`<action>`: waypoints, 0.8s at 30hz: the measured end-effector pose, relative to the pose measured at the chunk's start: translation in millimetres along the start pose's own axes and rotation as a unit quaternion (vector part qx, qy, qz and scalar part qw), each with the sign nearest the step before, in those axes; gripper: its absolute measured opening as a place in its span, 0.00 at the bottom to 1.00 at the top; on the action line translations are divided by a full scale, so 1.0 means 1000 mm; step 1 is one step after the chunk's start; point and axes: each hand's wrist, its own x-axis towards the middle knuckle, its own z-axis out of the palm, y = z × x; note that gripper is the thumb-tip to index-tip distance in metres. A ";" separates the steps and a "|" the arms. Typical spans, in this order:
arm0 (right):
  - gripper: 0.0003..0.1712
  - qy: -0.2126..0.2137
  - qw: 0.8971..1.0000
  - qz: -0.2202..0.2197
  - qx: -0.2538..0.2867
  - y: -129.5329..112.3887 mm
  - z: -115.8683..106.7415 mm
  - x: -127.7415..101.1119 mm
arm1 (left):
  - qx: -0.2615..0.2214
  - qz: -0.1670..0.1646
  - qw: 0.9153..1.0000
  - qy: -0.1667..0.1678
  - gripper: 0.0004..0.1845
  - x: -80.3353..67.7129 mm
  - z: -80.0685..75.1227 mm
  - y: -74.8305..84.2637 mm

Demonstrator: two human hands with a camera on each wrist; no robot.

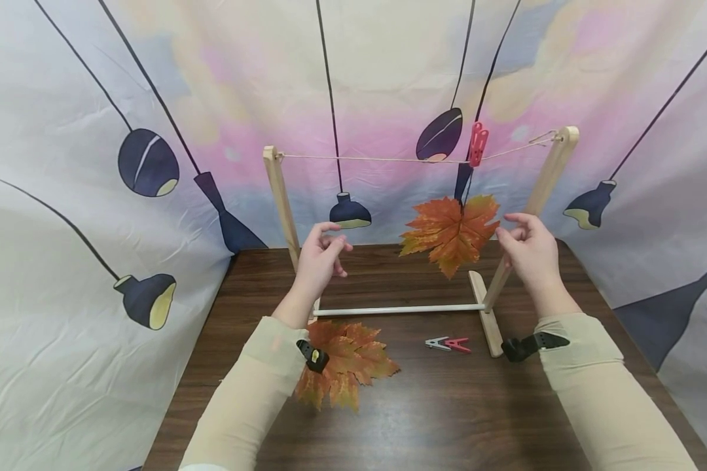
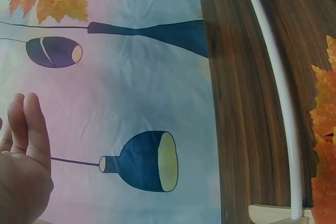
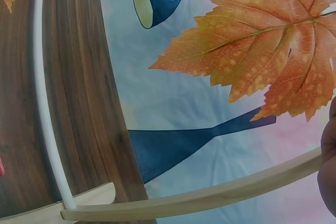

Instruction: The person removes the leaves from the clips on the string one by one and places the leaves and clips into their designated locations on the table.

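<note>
An orange artificial maple leaf [image 1: 455,229] hangs by its stem from a red clothespin [image 1: 477,145] on the string [image 1: 377,159] of a wooden rack. My right hand [image 1: 531,252] is beside the leaf's right edge, thumb and forefinger slightly apart; whether they touch it I cannot tell. In the right wrist view only part of that hand [image 3: 328,161] shows, below the leaf [image 3: 252,45]. Left of the leaf, my left hand [image 1: 321,258] is raised with loosely bent fingers and holds nothing. The left wrist view shows its fingers [image 2: 35,124] against the backdrop.
More maple leaves [image 1: 359,360] lie on the wooden table [image 1: 424,418], partly behind my left forearm. A grey clothespin [image 1: 437,343] and a red clothespin [image 1: 459,345] lie near the rack's right foot [image 1: 491,330]. A white rod [image 1: 397,310] joins the rack's feet. Behind hangs a lamp-printed cloth [image 1: 241,85].
</note>
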 end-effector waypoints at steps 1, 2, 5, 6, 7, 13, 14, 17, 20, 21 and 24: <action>0.21 -0.001 1.000 0.002 0.004 0.000 0.000 0.000 | 0.003 0.002 1.000 0.001 0.10 0.001 0.000 0.001; 0.21 -0.001 1.000 0.003 0.008 -0.001 0.000 0.000 | 0.008 0.003 1.000 0.003 0.10 0.002 0.001 0.001; 0.21 0.000 1.000 -0.001 0.008 -0.001 0.000 0.002 | 0.022 0.009 1.000 0.010 0.11 0.003 0.001 0.002; 0.21 0.000 1.000 -0.004 0.005 -0.001 0.000 0.002 | 0.025 0.009 1.000 0.013 0.11 0.003 0.002 0.002; 0.21 0.001 1.000 -0.007 0.002 -0.001 0.000 0.003 | 0.027 0.008 0.999 0.015 0.11 0.003 0.002 0.002; 0.22 -0.004 1.000 -0.007 -0.010 0.000 -0.002 0.004 | 0.028 -0.003 0.999 0.016 0.12 0.005 0.002 0.004; 0.22 -0.004 1.000 -0.007 -0.010 0.000 -0.002 0.004 | 0.027 -0.004 1.000 0.015 0.13 0.005 0.002 0.004; 0.22 -0.003 1.000 -0.009 -0.013 -0.001 -0.002 0.005 | 0.026 -0.002 1.000 0.015 0.13 0.007 0.003 0.005; 0.22 -0.002 1.000 -0.012 -0.016 -0.003 -0.002 0.006 | 0.031 0.001 0.999 0.014 0.14 0.009 0.004 0.007; 0.22 -0.002 1.000 -0.012 -0.017 -0.004 -0.002 0.006 | 0.033 0.003 0.999 0.012 0.14 0.010 0.004 0.007; 0.22 -0.002 1.000 -0.012 -0.021 -0.006 -0.003 0.007 | 0.037 0.011 0.999 0.005 0.14 0.013 0.006 0.010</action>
